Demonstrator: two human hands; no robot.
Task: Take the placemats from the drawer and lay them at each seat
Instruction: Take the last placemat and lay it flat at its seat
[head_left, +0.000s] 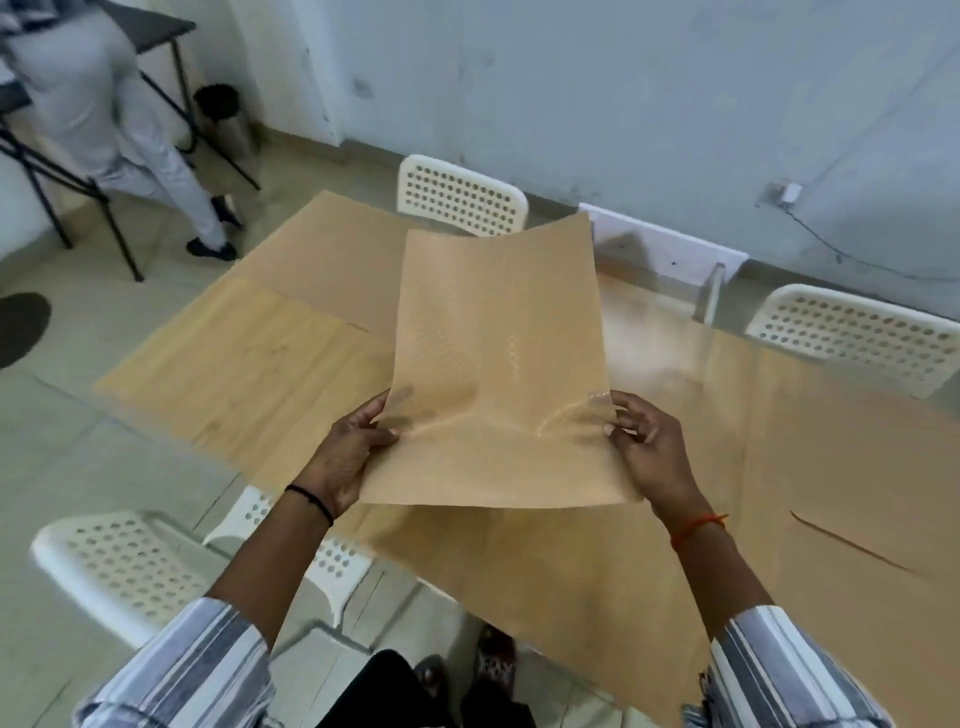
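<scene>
1. Far left: second person (104, 104) stands by a black folding desk (130, 31), not involved. White perforated chair (124, 566) sits at the near-left corner of the counter (249, 364).
2. Counter already carries tan mats: one at the far-left seat (332, 249), one along the near edge (545, 582), one on the right (852, 467). Edges blur into the wood, so the exact count is uncertain.
3. Left hand (348, 452) grips the held placemat (498, 364) at its near-left edge, thumb on top, fingers curled under.
4. That placemat is in the air above the counter centre, near end pinched, far end reaching toward the far chair (462, 195). It sags between the grips: thin and floppy.
5. Right hand (649, 447) pinches the near-right edge, fingers curled round it. Both hands are closed on the same sheet.
6. Right side: another white chair (862, 338) at the far-right seat.
7. Step, my read: laying phase, drawer work done or at least not in view. This mat is likely meant for a seat still bare.
8. Next move calls for: pick the uncovered seat, keep both edges taut, lower the far end first, flatten, square it to the counter edge, avoid overlapping the mats already down.
</scene>
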